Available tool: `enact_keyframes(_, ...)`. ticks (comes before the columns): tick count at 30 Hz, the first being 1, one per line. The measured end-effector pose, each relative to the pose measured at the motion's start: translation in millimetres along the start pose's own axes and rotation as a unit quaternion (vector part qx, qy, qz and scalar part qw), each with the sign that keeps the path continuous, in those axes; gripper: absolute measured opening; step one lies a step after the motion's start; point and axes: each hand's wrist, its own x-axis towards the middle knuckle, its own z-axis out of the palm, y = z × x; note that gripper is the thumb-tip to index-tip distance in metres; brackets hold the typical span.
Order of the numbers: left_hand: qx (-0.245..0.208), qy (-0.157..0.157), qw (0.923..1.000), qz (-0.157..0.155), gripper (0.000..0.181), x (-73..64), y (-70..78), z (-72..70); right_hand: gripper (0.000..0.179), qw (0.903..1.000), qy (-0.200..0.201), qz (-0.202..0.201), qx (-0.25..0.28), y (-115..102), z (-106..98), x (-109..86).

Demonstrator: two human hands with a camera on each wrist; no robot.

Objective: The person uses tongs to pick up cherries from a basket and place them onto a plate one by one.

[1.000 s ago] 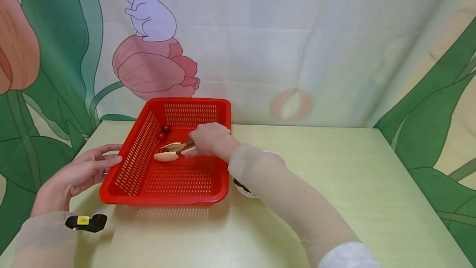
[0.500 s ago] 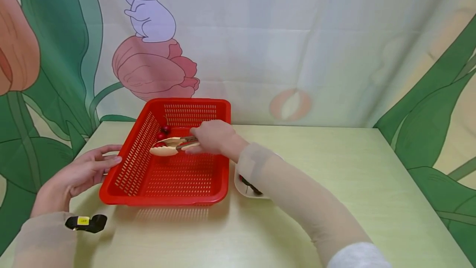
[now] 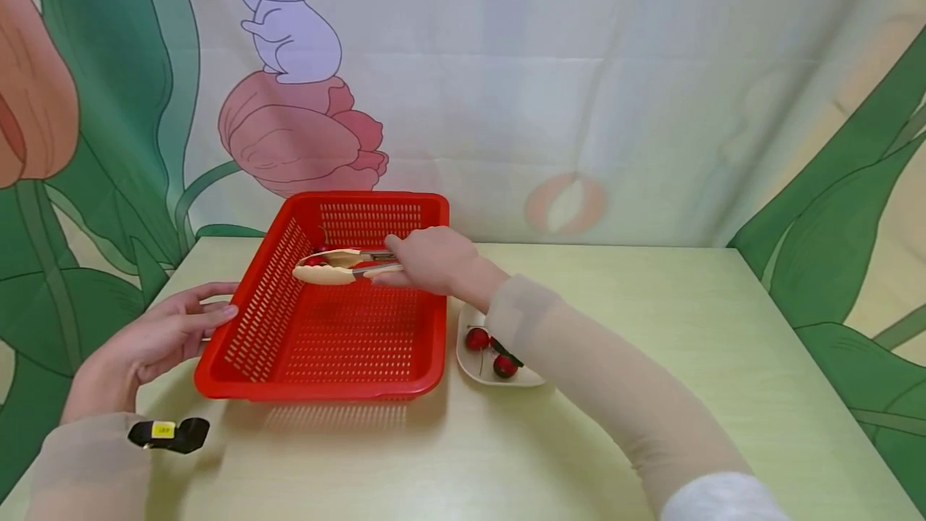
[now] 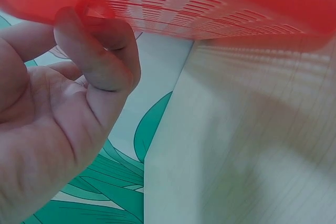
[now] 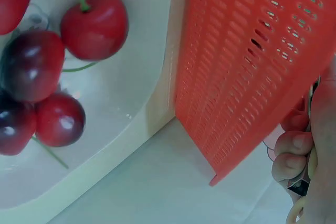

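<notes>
Compared with the frame from one second ago, the right hand is farther toward twelve o'clock, and the tongs go with it. Their heads are now beside the back part of the left wall of the red basket, at about ten o'clock from its middle. The right forearm covers less of the white plate, so two red cherries on it come into the head view. The left hand and the basket keep their place.

The right hand has its fingers closed round the tongs. The two heads of the tongs stand apart, and a red cherry shows between them; I cannot tell if they press it. The left hand pinches the basket rim between eight and nine o'clock, with the thumb on top and fingers curled at the outside. The plate is just beside the basket, between three and four o'clock. In the right wrist view, five cherries are seen on this plate, some with green stems.
</notes>
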Motion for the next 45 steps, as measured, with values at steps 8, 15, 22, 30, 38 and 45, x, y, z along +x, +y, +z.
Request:
enact_keyframes(8,0.004,-0.002,1.0,0.001,0.055,-0.7,1.0,0.6,0.07,0.9998,0.007,0.016,0.011,17,4,-13.8)
enact_keyframes(15,0.004,0.005,1.0,-0.003,0.056,-0.4,0.5,-0.2,0.067,0.9983,0.026,0.043,0.03,32,3,-29.5)
enact_keyframes(22,0.002,0.004,1.0,-0.001,0.051,0.4,0.4,-0.6,0.062,0.9962,0.051,0.045,0.054,48,4,-49.7)
enact_keyframes(30,0.007,0.0,1.0,0.002,0.045,0.3,-1.2,1.2,0.051,0.9918,0.065,0.049,0.098,66,9,-74.2)
enact_keyframes(38,0.002,-0.009,0.9999,0.011,0.04,0.0,-2.0,-0.1,0.053,0.9902,0.092,0.053,0.091,76,11,-101.8)
enact_keyframes(45,-0.001,-0.009,0.9999,0.009,0.041,-1.0,-0.6,0.7,0.049,0.9888,0.107,0.068,0.078,87,19,-126.8)
